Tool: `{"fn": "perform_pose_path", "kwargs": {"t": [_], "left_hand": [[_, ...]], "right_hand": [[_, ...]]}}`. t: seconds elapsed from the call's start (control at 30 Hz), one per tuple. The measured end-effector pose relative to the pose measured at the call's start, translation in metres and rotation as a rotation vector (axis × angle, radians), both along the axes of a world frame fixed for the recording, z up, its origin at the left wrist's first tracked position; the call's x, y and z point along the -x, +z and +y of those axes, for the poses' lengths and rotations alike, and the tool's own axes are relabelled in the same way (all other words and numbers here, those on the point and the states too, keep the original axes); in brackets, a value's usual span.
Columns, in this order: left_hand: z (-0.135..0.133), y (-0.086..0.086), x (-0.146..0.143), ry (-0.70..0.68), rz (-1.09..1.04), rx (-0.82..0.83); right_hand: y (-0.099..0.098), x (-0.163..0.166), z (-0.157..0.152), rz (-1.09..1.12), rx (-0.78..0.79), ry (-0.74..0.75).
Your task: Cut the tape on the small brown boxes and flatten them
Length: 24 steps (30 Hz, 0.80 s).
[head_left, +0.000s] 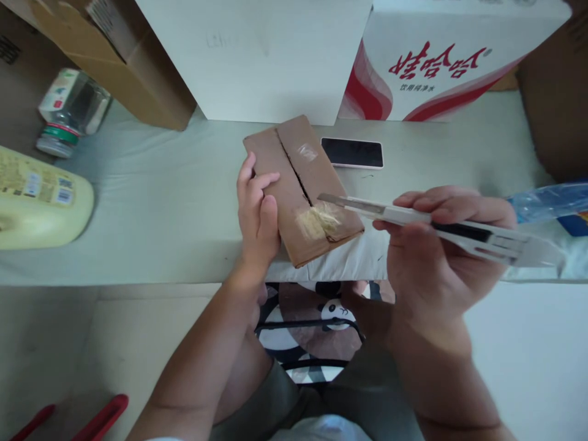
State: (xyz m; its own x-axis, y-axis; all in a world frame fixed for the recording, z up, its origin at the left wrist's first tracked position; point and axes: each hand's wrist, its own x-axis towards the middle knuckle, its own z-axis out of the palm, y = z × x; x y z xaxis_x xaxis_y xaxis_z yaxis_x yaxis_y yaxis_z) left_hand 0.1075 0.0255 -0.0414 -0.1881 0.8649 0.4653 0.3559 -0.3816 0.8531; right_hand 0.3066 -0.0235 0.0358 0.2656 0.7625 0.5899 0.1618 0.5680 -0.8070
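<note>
Left grip holds cardboard box — brown, tape-patched

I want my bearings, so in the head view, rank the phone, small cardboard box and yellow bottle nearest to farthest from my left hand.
1. Small cardboard box, touching your left hand, on its right.
2. Phone, right of the hand, past the box.
3. Yellow bottle, off to the left, at the view's edge.
</note>
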Motion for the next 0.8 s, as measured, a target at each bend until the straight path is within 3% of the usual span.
{"fn": "perform_pose_path", "kwargs": {"t": [0.23, 0.4, 0.57, 0.8], "left_hand": [[-0.003, 0.003, -0.003, -0.037, -0.041, -0.007], [-0.004, 0.004, -0.002, -0.026, -0.012, -0.004], [0.000, -0.003, 0.000, 0.009, 0.040, -0.035], [0.003, -0.011, 0.001, 0.036, 0.142, -0.114]], "right_hand": [[-0.015, -0.005, 0.000, -0.134, -0.029, 0.105], [-0.006, -0.002, -0.007, -0.220, 0.100, 0.109], [0.003, -0.002, -0.013, -0.283, 0.063, 0.082], [0.007, 0.000, -0.018, -0.309, 0.144, 0.072]]}}
